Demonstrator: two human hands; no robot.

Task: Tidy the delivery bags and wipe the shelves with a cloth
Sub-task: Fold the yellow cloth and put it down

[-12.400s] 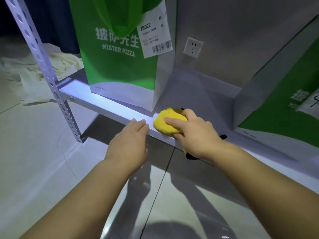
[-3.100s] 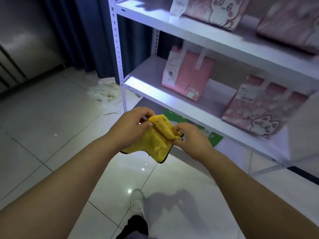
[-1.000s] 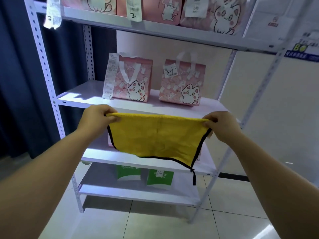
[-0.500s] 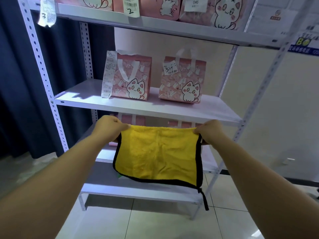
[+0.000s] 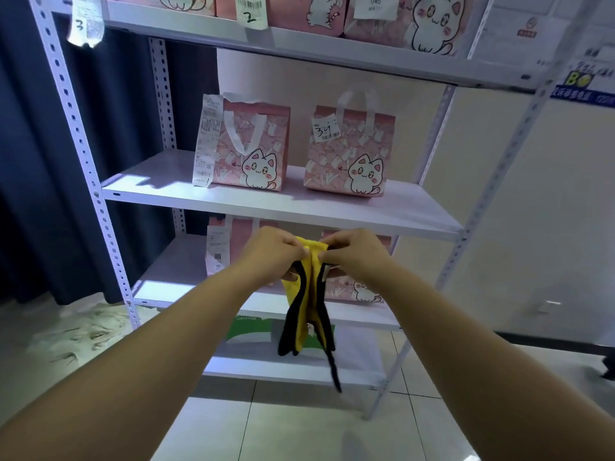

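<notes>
Head view. White metal shelving unit [image 5: 279, 207] against beige wall; dark blue curtain [image 5: 30, 161] off to the left, pale tiled floor [image 5: 299, 427] below.

Left hand [image 5: 271, 252] and right hand [image 5: 354, 251] raised side by side in front of the shelving, fingertips almost touching, both closed in a pinch on the top edge of the yellow cloth [image 5: 307, 294]. Cloth gathered into a narrow folded strip, hanging straight down below the two hands, black trim along its edges, a black loop trailing lowest.

Just above the hands: middle shelf carrying two pink cat-print delivery bags. Left pink bag [image 5: 253, 144] upright above the left hand, long receipt [image 5: 206, 141] stuck to its left side. Right pink bag [image 5: 349, 151] upright above the right hand, apart from the first, tagged with a handwritten label.

Behind the hands, on the next shelf down: more pink bags, mostly hidden by hands and cloth. Below and behind the hanging cloth: green bags [image 5: 249, 327] on the lowest shelf, partly covered.

Well above: top shelf with further pink cat bags [image 5: 429, 21] and paper tags.

Crumpled white material [image 5: 76, 331] on the floor, lower left of the left hand.
</notes>
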